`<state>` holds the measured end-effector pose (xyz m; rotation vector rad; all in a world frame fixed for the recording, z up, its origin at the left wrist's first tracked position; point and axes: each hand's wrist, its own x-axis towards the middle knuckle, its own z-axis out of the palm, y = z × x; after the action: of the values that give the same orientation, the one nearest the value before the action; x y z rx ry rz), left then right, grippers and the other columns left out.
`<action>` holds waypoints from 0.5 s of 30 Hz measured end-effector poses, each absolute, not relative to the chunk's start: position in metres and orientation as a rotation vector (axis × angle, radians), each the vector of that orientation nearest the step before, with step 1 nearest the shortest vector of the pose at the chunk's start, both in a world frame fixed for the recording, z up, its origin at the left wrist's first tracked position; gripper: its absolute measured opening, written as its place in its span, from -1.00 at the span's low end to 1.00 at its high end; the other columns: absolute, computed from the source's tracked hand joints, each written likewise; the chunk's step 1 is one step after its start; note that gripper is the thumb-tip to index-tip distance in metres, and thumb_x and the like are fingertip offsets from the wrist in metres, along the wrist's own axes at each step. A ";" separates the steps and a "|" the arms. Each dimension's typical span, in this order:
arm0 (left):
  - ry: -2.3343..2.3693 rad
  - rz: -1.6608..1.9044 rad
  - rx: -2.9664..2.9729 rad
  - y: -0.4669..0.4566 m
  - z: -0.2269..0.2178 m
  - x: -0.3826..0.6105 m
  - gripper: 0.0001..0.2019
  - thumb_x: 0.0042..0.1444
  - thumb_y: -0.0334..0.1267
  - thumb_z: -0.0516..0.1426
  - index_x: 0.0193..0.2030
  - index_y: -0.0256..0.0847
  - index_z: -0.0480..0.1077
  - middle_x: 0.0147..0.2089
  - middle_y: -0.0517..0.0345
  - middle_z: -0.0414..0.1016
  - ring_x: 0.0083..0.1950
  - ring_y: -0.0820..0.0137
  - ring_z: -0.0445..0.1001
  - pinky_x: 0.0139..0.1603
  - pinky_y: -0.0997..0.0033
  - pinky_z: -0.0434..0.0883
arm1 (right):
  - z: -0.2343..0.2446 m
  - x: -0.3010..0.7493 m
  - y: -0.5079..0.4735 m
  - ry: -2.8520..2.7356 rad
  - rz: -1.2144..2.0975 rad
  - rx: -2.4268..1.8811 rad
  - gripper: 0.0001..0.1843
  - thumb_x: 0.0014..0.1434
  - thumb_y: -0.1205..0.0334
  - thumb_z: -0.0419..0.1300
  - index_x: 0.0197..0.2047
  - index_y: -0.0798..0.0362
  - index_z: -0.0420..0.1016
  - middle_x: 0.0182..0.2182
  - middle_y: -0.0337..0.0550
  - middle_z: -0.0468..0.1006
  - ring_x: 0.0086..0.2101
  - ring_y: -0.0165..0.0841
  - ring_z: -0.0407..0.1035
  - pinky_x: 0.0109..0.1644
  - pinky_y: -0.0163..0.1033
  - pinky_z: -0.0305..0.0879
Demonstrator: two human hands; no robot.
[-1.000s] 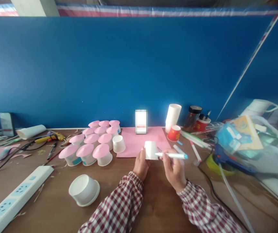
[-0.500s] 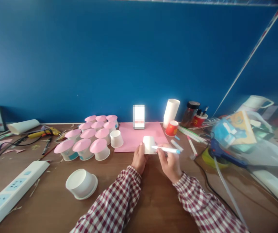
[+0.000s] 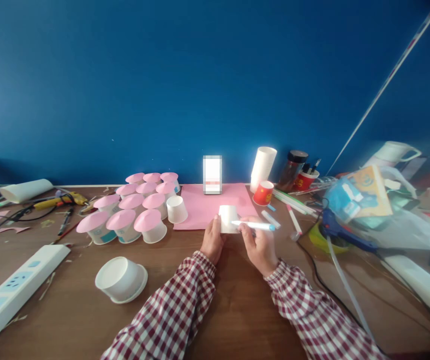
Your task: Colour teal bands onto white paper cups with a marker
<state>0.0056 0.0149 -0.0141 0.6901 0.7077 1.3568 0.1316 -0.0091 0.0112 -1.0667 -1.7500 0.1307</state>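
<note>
My left hand [image 3: 212, 240] is closed around the left side of a small white paper cup [image 3: 228, 219], turned upside down over the near edge of a pink sheet [image 3: 195, 201]. Between the fingers of my right hand [image 3: 260, 247] is a white marker pen [image 3: 257, 226] with a light-blue end. Its tip points left, at the cup's side; whether it touches I cannot tell. To the left stand several upturned paper cups with pink cone tops [image 3: 149, 220]. Close to them is a plain white cup [image 3: 177, 210].
A larger white tub [image 3: 120, 280] and a power strip [image 3: 10, 295] lie at left, with a yellow glue gun [image 3: 60, 200] behind. A red cup [image 3: 263, 193], stacked white cups [image 3: 263, 167], a dark-lidded jar [image 3: 293, 170] and a blue glue gun [image 3: 344, 235] are at right.
The whole view has shifted slightly, so things sit a little further left and higher. My hands keep their hold on the cup and the marker pen, almost in the same pose.
</note>
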 end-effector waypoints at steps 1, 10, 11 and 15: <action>0.705 1.357 0.691 0.015 -0.014 0.005 -0.57 0.12 0.05 0.09 -0.11 -0.31 0.42 -0.18 -0.06 0.53 -0.09 0.24 0.46 -0.05 0.29 0.40 | 0.012 0.132 -0.009 -1.746 0.129 -1.064 -0.82 0.30 0.20 0.01 -0.22 0.06 0.40 -0.36 -0.07 0.52 -0.36 -0.30 0.42 -0.28 -0.20 0.37; 0.719 1.356 0.709 0.015 -0.015 0.005 -0.56 0.14 0.08 0.06 -0.12 -0.30 0.41 -0.18 -0.07 0.52 -0.17 0.28 0.46 -0.12 0.31 0.39 | 0.011 0.132 -0.009 -1.759 0.099 -1.093 -0.79 0.30 0.18 0.01 -0.24 0.06 0.41 -0.37 -0.08 0.52 -0.37 -0.29 0.42 -0.27 -0.17 0.36; 0.722 1.357 0.708 0.015 -0.015 0.005 -0.56 0.14 0.08 0.06 -0.12 -0.30 0.41 -0.19 -0.05 0.51 -0.18 0.29 0.46 -0.12 0.31 0.39 | 0.011 0.132 -0.009 -1.758 0.098 -1.093 -0.79 0.30 0.18 0.01 -0.24 0.06 0.41 -0.37 -0.08 0.53 -0.37 -0.30 0.42 -0.27 -0.17 0.36; 0.758 1.352 0.693 0.016 -0.017 0.005 -0.57 0.13 0.08 0.07 -0.14 -0.29 0.42 -0.23 -0.01 0.51 -0.21 0.32 0.45 -0.17 0.34 0.39 | 0.011 0.132 -0.009 -1.757 0.104 -1.082 -0.80 0.30 0.20 0.01 -0.24 0.07 0.41 -0.37 -0.07 0.53 -0.36 -0.29 0.42 -0.27 -0.17 0.37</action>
<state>0.0049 0.0158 -0.0172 0.6926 0.7584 1.3521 0.1318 -0.0090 0.0113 -1.0823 -1.7573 0.1042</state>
